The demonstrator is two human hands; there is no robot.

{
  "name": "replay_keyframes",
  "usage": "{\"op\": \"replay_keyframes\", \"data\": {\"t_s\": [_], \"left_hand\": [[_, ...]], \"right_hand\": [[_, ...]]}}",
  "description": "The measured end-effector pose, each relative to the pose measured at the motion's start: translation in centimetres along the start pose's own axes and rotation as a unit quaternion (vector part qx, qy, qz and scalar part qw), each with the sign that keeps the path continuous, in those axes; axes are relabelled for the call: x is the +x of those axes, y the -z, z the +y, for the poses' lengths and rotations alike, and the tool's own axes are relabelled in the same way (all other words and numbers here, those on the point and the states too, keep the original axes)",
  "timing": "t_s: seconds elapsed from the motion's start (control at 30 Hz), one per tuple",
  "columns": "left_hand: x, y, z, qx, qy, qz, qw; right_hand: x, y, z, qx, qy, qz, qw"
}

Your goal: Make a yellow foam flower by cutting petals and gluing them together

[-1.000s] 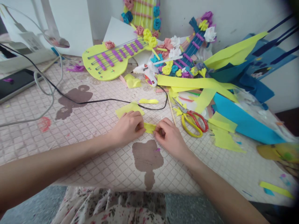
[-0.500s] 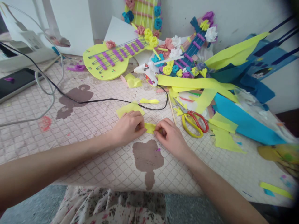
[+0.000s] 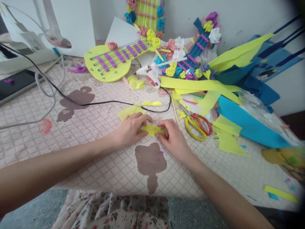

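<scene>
A short folded strip of yellow crepe paper (image 3: pixel 152 130) lies between my two hands, just above the tablecloth. My left hand (image 3: pixel 131 129) grips its left end, the thumb low against it and the index finger lifted off. At the other end, my right hand (image 3: pixel 173 136) pinches the strip between curled fingers and thumb. Behind my left hand is a loose flat piece of yellow paper (image 3: pixel 130 111), partly covered by the fingers. A smaller rolled yellow piece (image 3: pixel 152 103) rests beyond the strip.
Scissors (image 3: pixel 195 124) with red and yellow handles lie right of my right hand, beside a thin wooden stick (image 3: pixel 175 111). Farther back are a glue gun (image 3: pixel 151 76) with a black cord, a yellow paper guitar (image 3: pixel 111 63) and paper flowers. Blue paper (image 3: pixel 250 124) lies at right, a phone (image 3: pixel 17 84) at left.
My left fingers have opened somewhat and the index finger has lifted, so more of the yellow strip shows. The right fingers have shifted slightly on their end.
</scene>
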State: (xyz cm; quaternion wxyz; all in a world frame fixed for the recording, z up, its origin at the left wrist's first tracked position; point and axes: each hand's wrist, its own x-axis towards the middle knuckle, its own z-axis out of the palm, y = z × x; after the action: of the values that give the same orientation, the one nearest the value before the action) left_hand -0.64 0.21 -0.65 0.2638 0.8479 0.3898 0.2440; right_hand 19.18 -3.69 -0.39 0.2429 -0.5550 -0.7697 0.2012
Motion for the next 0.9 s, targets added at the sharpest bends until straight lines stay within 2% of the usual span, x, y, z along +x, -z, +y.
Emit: {"op": "replay_keyframes", "data": {"t_s": [0.17, 0.4, 0.57, 0.7, 0.9], "left_hand": [[0.09, 0.33, 0.17, 0.004, 0.003, -0.03, 1.0], [0.19, 0.43, 0.18, 0.004, 0.008, -0.032, 0.999], [0.21, 0.28, 0.0, 0.004, -0.003, -0.025, 1.0], [0.02, 0.23, -0.11, 0.005, -0.01, -0.022, 1.0], [-0.25, 0.1, -0.34, 0.017, -0.035, -0.007, 0.999]], "right_hand": [[-0.08, 0.2, -0.06, -0.009, 0.016, -0.041, 0.999], [-0.16, 0.52, 0.26, -0.019, 0.038, -0.05, 0.998], [-0.21, 0.92, 0.63, -0.028, 0.091, -0.064, 0.993], [-0.19, 0.86, 0.78, -0.056, 0.124, -0.055, 0.989], [-0.06, 0.52, 0.82, -0.04, 0.112, -0.036, 0.992]]}}
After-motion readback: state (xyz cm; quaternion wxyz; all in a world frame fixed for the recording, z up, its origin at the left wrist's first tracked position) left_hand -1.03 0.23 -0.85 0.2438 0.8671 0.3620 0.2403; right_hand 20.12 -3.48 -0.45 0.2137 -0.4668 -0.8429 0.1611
